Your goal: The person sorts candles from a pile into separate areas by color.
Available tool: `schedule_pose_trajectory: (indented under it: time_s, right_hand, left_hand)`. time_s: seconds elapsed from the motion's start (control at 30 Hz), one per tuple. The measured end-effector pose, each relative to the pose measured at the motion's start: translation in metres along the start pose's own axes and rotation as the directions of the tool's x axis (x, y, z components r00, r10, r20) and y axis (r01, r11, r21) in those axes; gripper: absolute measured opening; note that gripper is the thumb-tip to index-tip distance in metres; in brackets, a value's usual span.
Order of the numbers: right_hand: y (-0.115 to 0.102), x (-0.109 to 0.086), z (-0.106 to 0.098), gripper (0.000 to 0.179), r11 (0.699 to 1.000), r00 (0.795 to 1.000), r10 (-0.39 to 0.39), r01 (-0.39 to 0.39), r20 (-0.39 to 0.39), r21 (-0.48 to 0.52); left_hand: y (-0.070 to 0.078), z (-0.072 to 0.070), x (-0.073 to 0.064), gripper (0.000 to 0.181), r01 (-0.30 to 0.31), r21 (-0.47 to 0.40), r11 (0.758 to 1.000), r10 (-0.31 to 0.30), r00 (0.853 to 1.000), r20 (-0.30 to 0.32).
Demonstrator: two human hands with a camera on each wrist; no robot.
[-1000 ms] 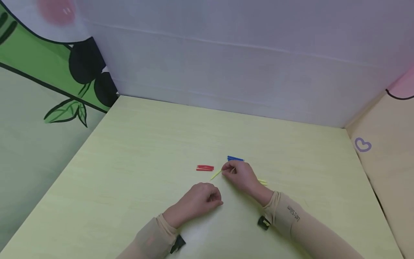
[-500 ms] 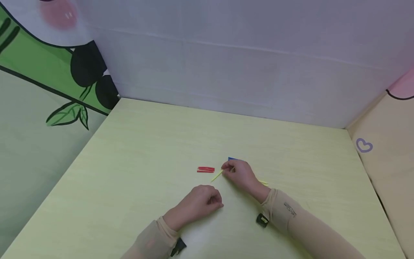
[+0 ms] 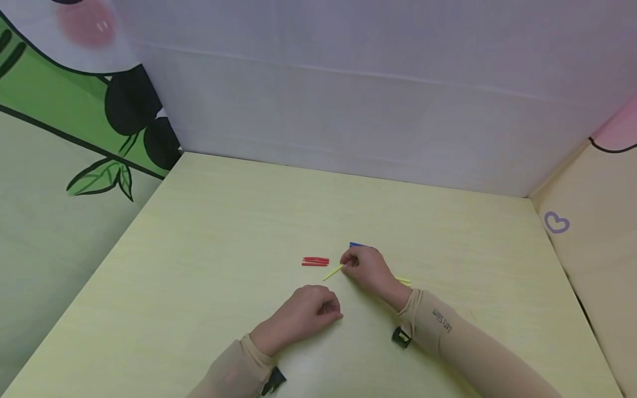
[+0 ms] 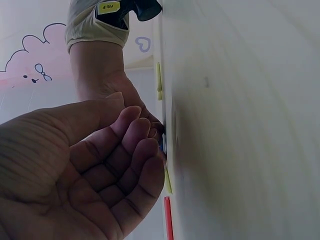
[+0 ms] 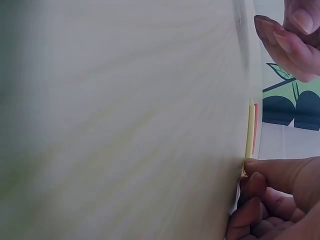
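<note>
My right hand (image 3: 369, 271) pinches one end of a thin yellow stick (image 3: 332, 272) between thumb and fingertips. In the right wrist view the stick's free end looks pointed, and it lies along the tabletop. Nearer to me, my left hand (image 3: 301, 312) rests on the table with loosely curled fingers and nothing in them; the left wrist view shows its bare palm (image 4: 90, 195). Several red sticks (image 3: 316, 261) lie side by side just left of the right hand. Behind that hand are blue sticks (image 3: 355, 244), partly hidden by it.
More yellow sticks (image 3: 403, 281) lie to the right, partly covered by the right wrist. The pale yellow table (image 3: 224, 221) ends at a plain wall (image 3: 323, 110) behind and printed panels at the sides. A black wrist camera (image 3: 401, 337) hangs under the right sleeve.
The hands stay nearly in place and the yellow stick remains in the right hand's pinch. The head view has shifted slightly.
</note>
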State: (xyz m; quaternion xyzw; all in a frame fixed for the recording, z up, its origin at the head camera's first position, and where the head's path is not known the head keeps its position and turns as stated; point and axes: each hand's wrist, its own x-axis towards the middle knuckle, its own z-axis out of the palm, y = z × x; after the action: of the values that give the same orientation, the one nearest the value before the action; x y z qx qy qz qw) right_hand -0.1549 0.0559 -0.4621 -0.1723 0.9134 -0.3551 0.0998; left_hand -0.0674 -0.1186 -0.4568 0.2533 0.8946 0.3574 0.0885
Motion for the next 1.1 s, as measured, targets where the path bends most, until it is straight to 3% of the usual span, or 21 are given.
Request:
schedule_pose_trajectory:
  time_s: [0.6, 1.1]
  right_hand:
    - [0.005, -0.002, -0.006, 0.008, 1.0, 0.999, 0.013, -0.012, 0.04, -0.024]
    - [0.004, -0.01, -0.02, 0.008, 0.999, 0.999, 0.035, -0.035, 0.009, 0.012]
  left_hand:
    - [0.001, -0.002, 0.009, 0.008, 0.009, -0.014, 1.0, -0.009, 1.0, -0.021]
    - [0.002, -0.005, 0.016, 0.008, 0.017, 0.01, 1.0, -0.017, 0.999, -0.035]
